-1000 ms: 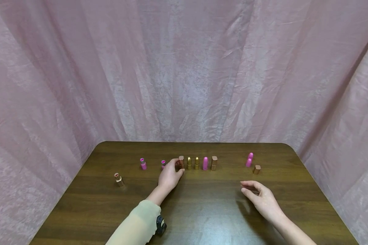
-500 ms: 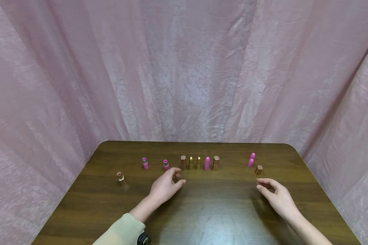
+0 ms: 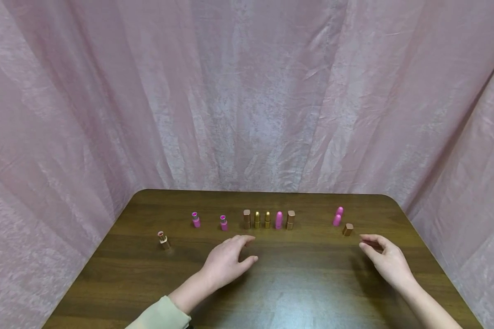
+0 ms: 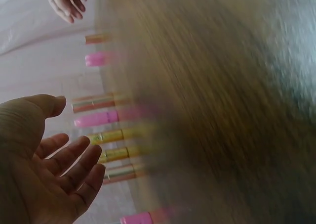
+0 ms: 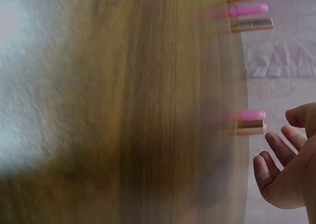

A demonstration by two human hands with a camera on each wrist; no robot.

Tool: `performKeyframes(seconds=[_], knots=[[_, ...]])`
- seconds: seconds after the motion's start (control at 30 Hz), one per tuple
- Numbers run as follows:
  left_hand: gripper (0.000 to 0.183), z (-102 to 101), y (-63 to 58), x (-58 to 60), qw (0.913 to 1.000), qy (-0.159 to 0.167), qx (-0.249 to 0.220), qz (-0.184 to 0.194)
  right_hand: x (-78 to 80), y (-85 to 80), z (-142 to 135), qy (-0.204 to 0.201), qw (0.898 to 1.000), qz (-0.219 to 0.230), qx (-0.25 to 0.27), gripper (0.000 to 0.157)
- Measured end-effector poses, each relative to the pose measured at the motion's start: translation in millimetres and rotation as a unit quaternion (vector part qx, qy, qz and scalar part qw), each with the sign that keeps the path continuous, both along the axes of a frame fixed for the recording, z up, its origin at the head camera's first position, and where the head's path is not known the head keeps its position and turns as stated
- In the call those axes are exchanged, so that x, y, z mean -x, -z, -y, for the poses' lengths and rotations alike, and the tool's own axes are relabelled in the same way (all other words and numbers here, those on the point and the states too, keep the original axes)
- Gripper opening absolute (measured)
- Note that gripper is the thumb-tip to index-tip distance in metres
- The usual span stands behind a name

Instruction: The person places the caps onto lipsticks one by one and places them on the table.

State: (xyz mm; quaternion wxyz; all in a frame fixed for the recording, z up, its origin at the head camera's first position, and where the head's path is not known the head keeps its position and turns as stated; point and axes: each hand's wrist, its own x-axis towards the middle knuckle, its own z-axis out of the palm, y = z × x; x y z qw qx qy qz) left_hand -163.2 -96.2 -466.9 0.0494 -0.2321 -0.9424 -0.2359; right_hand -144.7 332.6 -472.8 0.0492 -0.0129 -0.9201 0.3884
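Note:
My left hand (image 3: 226, 261) hovers over the table in front of a row of capped lipsticks, fingers relaxed and holding nothing. The row has a rose-gold lipstick (image 3: 247, 220) at its left end, two gold lipsticks (image 3: 262, 220), a pink lipstick (image 3: 278, 220) and another rose-gold lipstick (image 3: 290, 220). To its left stand two uncapped pink lipsticks (image 3: 224, 223) and an uncapped rose-gold lipstick (image 3: 163, 241). My right hand (image 3: 389, 262), loosely bent and holding nothing, is nearest a rose-gold cap (image 3: 347, 230). Two pink caps (image 3: 337, 220) stand just behind that one.
The brown wooden table (image 3: 296, 283) has rounded far corners. Pink curtains (image 3: 251, 100) hang behind it and along both sides. In both wrist views the near tabletop is blurred.
My left hand has let go of the rose-gold lipstick at the row's left end and drawn back toward me. My right hand has shifted to the right, holding nothing throughout.

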Motion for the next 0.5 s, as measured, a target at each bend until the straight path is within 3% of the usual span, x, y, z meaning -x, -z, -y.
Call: performKeyframes(seconds=[0.23, 0.5], knots=[[0.053, -12, -5.5, -13.8, 0.9971, 0.05, 0.044, -0.035, 11.7, -0.4, -8, 0.001, 1.0, -0.013, -0.011, 0.052], [0.053, -32, -7.6, -29.9, 0.9876, 0.11, 0.079, -0.079, 28.3, 3.8, -11, 0.003, 0.999, -0.022, -0.038, 0.048]])
